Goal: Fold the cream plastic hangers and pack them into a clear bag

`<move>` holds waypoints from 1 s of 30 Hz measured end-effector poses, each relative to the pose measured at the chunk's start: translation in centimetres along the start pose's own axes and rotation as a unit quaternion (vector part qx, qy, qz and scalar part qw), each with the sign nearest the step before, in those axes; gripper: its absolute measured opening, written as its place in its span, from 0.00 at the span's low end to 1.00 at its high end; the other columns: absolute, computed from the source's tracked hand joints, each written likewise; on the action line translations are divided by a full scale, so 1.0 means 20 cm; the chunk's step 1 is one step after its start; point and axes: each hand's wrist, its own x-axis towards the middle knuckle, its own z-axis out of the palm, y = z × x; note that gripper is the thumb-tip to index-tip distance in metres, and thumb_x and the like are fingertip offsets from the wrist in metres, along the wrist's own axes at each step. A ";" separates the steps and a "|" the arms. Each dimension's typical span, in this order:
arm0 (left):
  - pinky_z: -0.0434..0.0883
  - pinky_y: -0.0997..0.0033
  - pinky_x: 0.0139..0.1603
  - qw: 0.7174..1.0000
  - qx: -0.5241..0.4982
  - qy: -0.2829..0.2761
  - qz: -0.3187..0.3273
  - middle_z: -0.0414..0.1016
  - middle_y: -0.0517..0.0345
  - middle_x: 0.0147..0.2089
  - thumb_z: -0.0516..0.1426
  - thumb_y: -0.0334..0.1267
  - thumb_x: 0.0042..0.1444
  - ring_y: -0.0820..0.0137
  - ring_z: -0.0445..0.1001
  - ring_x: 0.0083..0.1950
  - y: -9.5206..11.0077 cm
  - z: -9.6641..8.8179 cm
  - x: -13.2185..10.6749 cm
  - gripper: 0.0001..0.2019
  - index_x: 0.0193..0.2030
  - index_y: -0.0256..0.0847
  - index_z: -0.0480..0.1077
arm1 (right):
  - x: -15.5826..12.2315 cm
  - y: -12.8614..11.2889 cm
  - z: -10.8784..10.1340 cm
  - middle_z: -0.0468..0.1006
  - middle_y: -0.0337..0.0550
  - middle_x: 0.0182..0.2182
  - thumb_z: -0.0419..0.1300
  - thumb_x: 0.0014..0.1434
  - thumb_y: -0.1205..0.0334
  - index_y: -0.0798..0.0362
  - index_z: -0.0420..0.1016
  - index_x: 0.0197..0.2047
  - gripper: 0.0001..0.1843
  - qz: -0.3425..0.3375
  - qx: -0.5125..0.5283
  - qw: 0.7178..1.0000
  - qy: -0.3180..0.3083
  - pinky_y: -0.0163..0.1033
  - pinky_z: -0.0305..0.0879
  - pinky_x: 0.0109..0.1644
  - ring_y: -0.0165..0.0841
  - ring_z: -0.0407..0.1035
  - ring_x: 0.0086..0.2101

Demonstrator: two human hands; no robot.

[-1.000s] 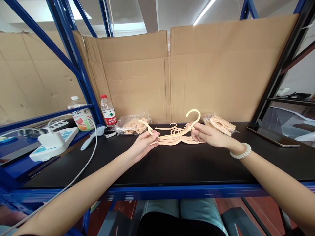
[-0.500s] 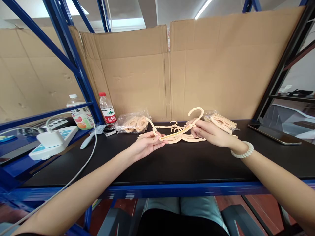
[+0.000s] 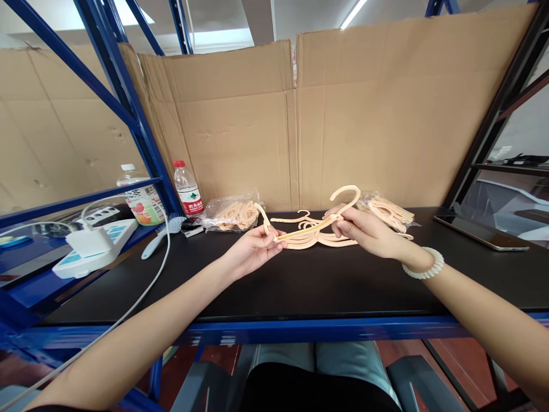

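Observation:
Between my two hands, above the black tabletop (image 3: pixel 274 292), is a cream plastic clothes hanger (image 3: pixel 305 231). My left hand (image 3: pixel 253 252) pinches its left end, where a curved piece rises beside the fingers. Close to the base of the hook, my right hand (image 3: pixel 364 229) grips the same hanger, and the hook curls up above the fingers. Behind and below it several matching hangers (image 3: pixel 338 242) lie on the tabletop, partly covered by the held one and my right hand.
Plastic bags of cream parts lie at the back, one left (image 3: pixel 229 214) and one right (image 3: pixel 388 213). A water bottle (image 3: pixel 189 191), a hairbrush (image 3: pixel 163 236) and a power strip (image 3: pixel 96 249) with a white cable stand left. A phone (image 3: pixel 480 232) lies right. Cardboard (image 3: pixel 240 131) walls the back.
The held hanger's left end and my left hand have shifted slightly left and up. The hook has tipped a little to the right. Both hands keep their grip.

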 end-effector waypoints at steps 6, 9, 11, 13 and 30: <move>0.74 0.78 0.37 0.999 0.012 -0.028 0.033 0.77 0.55 0.33 0.71 0.29 0.39 0.73 0.77 0.32 -0.01 -0.01 0.01 0.11 0.27 0.34 0.72 | 0.00 -0.02 0.01 0.67 0.40 0.30 0.42 0.70 0.54 0.52 0.62 0.38 0.14 -0.009 0.006 1.000 0.004 0.36 0.59 0.33 0.29 0.60 0.28; 0.72 0.80 0.33 0.998 0.025 -0.044 0.045 0.76 0.56 0.32 0.71 0.30 0.38 0.74 0.76 0.30 -0.01 -0.01 0.02 0.12 0.25 0.33 0.72 | 0.00 -0.01 0.02 0.66 0.40 0.29 0.43 0.70 0.54 0.52 0.62 0.37 0.14 -0.014 0.012 1.000 0.004 0.36 0.59 0.33 0.29 0.59 0.28; 0.71 0.80 0.31 0.997 0.026 -0.048 0.051 0.75 0.56 0.31 0.71 0.30 0.38 0.75 0.75 0.29 -0.02 -0.01 0.02 0.12 0.25 0.34 0.72 | 0.00 -0.01 0.02 0.66 0.40 0.29 0.43 0.70 0.54 0.52 0.62 0.36 0.15 -0.014 0.011 1.000 0.005 0.36 0.59 0.33 0.29 0.59 0.28; 0.70 0.81 0.30 0.997 0.023 -0.049 0.054 0.75 0.57 0.30 0.71 0.30 0.38 0.76 0.74 0.28 -0.02 -0.02 0.02 0.12 0.25 0.34 0.72 | 0.00 -0.01 0.03 0.66 0.40 0.29 0.43 0.70 0.54 0.52 0.62 0.35 0.16 -0.011 0.011 1.000 0.008 0.36 0.59 0.33 0.29 0.59 0.28; 0.68 0.80 0.27 0.991 0.057 0.032 0.121 0.73 0.61 0.27 0.66 0.22 0.39 0.78 0.71 0.26 -0.05 0.01 0.01 0.10 0.25 0.36 0.71 | 0.03 -0.05 0.08 0.67 0.41 0.29 0.43 0.69 0.54 0.52 0.63 0.37 0.14 0.005 0.014 0.999 0.046 0.37 0.60 0.34 0.30 0.61 0.29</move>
